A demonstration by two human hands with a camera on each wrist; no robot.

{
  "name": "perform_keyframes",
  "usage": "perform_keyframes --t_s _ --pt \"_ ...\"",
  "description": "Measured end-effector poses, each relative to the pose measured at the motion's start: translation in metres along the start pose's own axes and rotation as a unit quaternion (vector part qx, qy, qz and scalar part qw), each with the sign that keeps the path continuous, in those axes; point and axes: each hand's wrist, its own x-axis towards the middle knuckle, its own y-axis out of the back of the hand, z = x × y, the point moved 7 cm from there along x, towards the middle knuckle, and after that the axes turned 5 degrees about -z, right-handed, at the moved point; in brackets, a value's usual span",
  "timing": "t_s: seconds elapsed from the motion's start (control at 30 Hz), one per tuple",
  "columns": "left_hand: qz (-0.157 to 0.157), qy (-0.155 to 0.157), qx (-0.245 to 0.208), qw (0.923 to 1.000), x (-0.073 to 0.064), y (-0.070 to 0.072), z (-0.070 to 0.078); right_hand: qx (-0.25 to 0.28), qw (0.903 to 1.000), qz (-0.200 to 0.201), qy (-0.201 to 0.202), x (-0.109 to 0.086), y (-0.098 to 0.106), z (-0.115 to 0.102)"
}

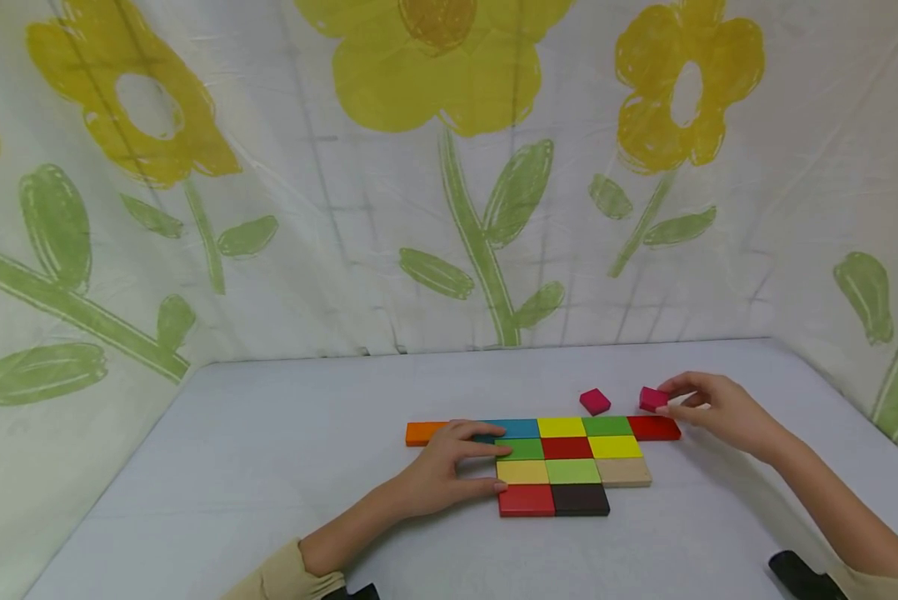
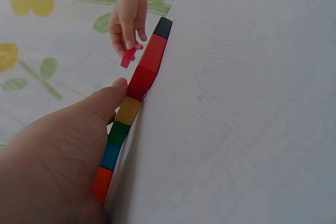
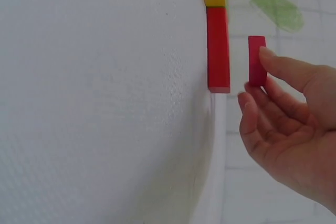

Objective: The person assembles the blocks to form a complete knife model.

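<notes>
Between the thumb and fingers of my right hand (image 1: pixel 722 414) a crimson-pink block (image 1: pixel 652 399) is pinched, just above the far right end of the block layout. The right wrist view shows that same block (image 3: pixel 256 61) apart from the red block (image 3: pixel 218 48). My left hand (image 1: pixel 437 471) lies along the layout's left side, fingers extended, fingertips touching the green block (image 1: pixel 521 450) and the red block (image 1: pixel 526 500) at the front. It partly covers the far row, between the orange block (image 1: pixel 423 433) and the blue block (image 1: pixel 520 429).
Coloured blocks lie flat, edge to edge, in stepped rows on the white table (image 1: pixel 231 483). A second crimson-pink block (image 1: pixel 595 402) lies alone behind the far row. Beyond the table hangs a white curtain (image 1: pixel 306 275) with printed yellow flowers.
</notes>
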Motion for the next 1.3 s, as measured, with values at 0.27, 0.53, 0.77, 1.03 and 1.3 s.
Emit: perform_keyframes --t_s 0.27,0.53,0.77,1.03,1.3 --pt "-0.004 0.004 -0.004 1.0 0.0 0.0 -0.001 0.013 0.9998 -0.017 0.004 -0.015 -0.005 -0.004" --pt "-0.006 0.007 -0.002 1.0 0.0 -0.001 -0.001 0.024 0.9979 -0.058 0.014 -0.026 -0.009 -0.003" --pt "-0.006 0.007 -0.001 1.0 0.0 -0.001 -0.001 0.084 0.9891 -0.118 0.028 -0.03 -0.017 0.004" --pt "-0.004 0.009 0.002 1.0 -0.001 -0.001 -0.001 0.081 0.9848 -0.138 0.067 -0.03 -0.024 0.007" --pt "-0.007 0.013 -0.003 0.9999 0.0 -0.001 -0.001 0.069 0.985 -0.137 0.078 -0.033 -0.024 0.009"
